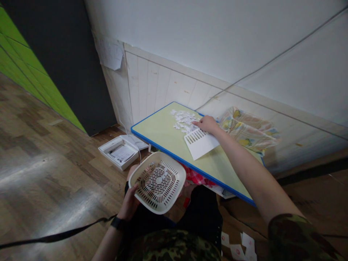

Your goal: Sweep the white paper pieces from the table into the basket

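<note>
My left hand [131, 202] grips the near left rim of a cream plastic basket [179, 177] with a slotted bottom, held over my lap beside the table edge. A few small white pieces [163, 176] lie in the basket. My right hand [207, 124] reaches over the table, fingers pinched at the near edge of a pile of small white cut-out pieces [183, 118]. What the fingertips hold is too small to make out. Just below that hand lies a white sheet [201, 146] with a row of slots along one edge, partly covered by my forearm.
The small table [154, 130] has a pale green top and blue edging. A patterned cloth bundle [247, 132] sits at its far right, against the wall. An open white box [119, 152] rests on the wooden floor at left. White cards [237, 251] lie low at right.
</note>
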Available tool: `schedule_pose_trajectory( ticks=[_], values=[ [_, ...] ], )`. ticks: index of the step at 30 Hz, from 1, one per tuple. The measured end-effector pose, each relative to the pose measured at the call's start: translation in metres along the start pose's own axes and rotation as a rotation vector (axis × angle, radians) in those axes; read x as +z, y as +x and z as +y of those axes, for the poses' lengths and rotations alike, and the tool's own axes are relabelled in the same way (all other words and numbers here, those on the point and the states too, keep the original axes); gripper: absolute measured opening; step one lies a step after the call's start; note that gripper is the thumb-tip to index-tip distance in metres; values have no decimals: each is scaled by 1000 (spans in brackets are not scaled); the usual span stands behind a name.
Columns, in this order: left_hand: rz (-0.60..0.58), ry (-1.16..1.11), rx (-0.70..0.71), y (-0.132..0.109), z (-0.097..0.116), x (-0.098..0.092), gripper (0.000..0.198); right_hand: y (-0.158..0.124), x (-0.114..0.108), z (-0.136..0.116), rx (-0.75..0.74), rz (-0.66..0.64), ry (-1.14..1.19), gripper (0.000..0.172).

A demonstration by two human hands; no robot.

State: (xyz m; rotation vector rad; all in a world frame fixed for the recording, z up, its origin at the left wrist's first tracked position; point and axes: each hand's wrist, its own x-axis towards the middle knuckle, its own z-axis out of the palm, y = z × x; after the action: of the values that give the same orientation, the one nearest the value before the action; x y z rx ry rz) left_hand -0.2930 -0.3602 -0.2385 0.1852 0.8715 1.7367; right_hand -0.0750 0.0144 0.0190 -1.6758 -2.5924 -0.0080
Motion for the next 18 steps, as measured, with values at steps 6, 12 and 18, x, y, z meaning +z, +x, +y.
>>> schedule_pose_trajectory(
  ticks=[6,12,18],
  values=[
    [33,6,-8,-3,4,5,79,-10,-22,20,213,198,49,70],
    [20,19,-3,-1,3,6,78,-50,-44,43,385,689,-16,74],
    [-26,22,-17,3,-1,-2,69,-97,-20,33,442,907,-45,66]
  ],
)
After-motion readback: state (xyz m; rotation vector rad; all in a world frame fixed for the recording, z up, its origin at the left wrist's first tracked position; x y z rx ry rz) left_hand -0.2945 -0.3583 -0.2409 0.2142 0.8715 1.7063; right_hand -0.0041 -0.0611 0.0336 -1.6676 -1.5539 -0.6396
